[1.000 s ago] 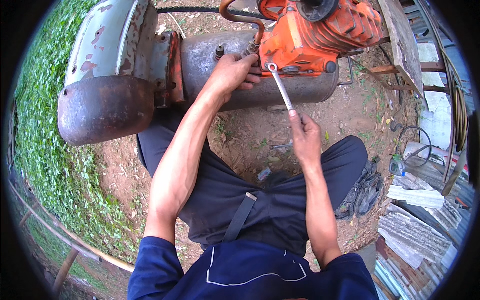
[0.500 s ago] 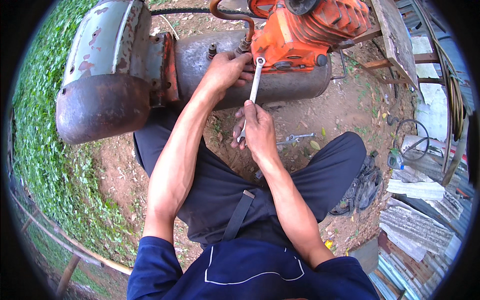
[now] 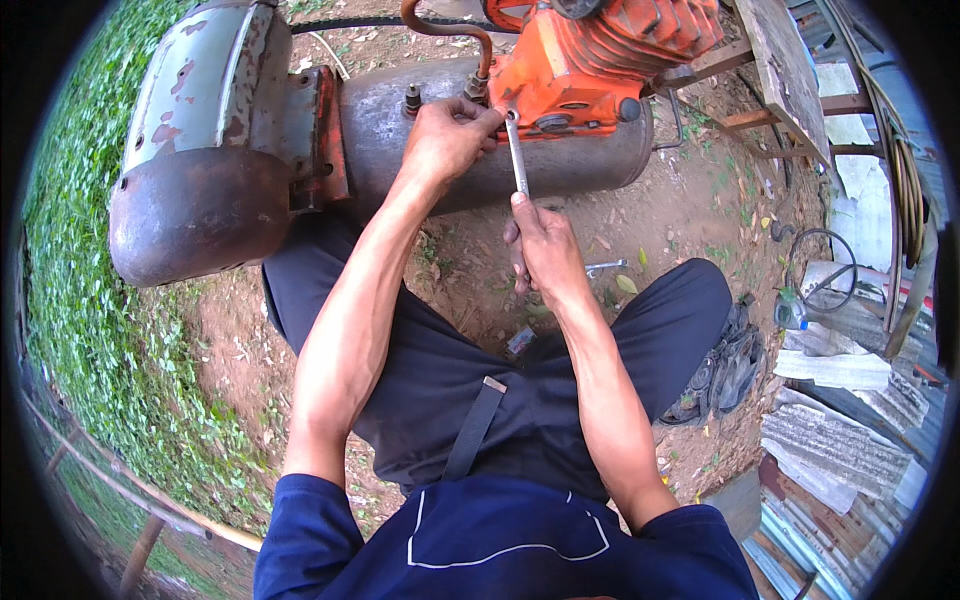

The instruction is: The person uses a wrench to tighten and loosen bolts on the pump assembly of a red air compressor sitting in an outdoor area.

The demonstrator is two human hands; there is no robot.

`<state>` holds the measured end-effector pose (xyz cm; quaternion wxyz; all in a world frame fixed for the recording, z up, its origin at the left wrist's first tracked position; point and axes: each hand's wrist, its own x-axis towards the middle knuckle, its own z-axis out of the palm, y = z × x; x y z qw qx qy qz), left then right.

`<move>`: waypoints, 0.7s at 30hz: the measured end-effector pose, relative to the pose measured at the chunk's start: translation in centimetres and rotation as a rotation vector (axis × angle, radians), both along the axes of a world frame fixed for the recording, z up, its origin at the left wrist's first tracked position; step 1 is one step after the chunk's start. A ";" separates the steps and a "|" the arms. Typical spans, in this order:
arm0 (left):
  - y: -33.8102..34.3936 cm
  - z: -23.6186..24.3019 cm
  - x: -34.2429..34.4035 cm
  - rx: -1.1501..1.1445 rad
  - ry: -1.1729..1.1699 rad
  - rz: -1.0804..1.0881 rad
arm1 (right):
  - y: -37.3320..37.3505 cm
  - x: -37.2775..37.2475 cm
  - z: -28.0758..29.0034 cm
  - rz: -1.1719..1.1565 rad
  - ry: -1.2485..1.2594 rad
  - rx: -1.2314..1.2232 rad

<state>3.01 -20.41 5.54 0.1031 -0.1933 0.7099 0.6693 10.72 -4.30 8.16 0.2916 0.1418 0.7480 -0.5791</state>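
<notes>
My right hand (image 3: 545, 243) is closed around the lower part of a steel wrench (image 3: 518, 160). The wrench's ring end rests at the lower left corner of the orange compressor pump (image 3: 590, 50), by its base. Close beside that ring end, my left hand (image 3: 447, 142) has thumb and fingers pinched together near the pump's edge; whatever they hold is hidden. Under the pump lies a rusty grey tank (image 3: 590, 165). A copper-coloured pipe (image 3: 450, 27) drops to a fitting (image 3: 476, 90) just past my left fingertips.
On the left a worn grey motor (image 3: 200, 120) is mounted above the tank. Another wrench (image 3: 606, 265) lies on the dirt between my legs. To the right are a wooden board (image 3: 782, 75), a dark bag-like heap (image 3: 715, 370) and corrugated sheets (image 3: 835, 440).
My right hand has swung the wrench handle to the right, and its fingers have closed further. My left hand stays pinched at the pump's edge. The view has shifted slightly.
</notes>
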 end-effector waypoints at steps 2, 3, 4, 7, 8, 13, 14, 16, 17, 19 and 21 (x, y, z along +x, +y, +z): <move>0.1 -0.1 -0.2 -0.040 0.029 -0.002 | 0.1 -0.1 -0.3 0.013 0.030 -0.013; 0.1 -0.2 -0.2 -0.025 0.049 0.009 | -0.1 0.0 -0.3 0.025 0.054 0.033; 0.1 -0.3 -0.2 -0.008 0.067 0.022 | -0.7 0.0 0.4 0.039 0.076 0.082; 0.2 -0.2 -0.1 -0.014 0.056 0.024 | -0.9 0.0 0.6 0.030 0.043 0.023; 0.2 0.1 0.0 -0.026 0.043 0.019 | -1.0 0.1 0.1 0.003 0.020 -0.035; -0.1 0.1 -0.2 -0.110 0.064 -0.012 | -0.7 0.2 -2.0 -0.081 -0.052 -0.176; -0.1 0.1 0.0 -0.131 0.064 -0.019 | 0.8 -0.4 -1.9 -0.042 -0.088 -0.190; -0.1 0.2 0.0 -0.137 0.051 -0.010 | 3.7 -2.1 -1.8 0.060 -0.136 -0.195; 0.0 0.2 0.0 -0.138 0.046 -0.006 | 4.9 -3.3 -1.6 0.125 -0.150 -0.184; 0.1 -0.2 -0.2 -0.114 0.060 -0.002 | 6.5 -5.3 -1.5 0.193 -0.186 -0.138; 0.3 -0.2 -0.3 -0.115 0.054 -0.006 | 7.8 -7.1 -1.5 0.261 -0.238 -0.117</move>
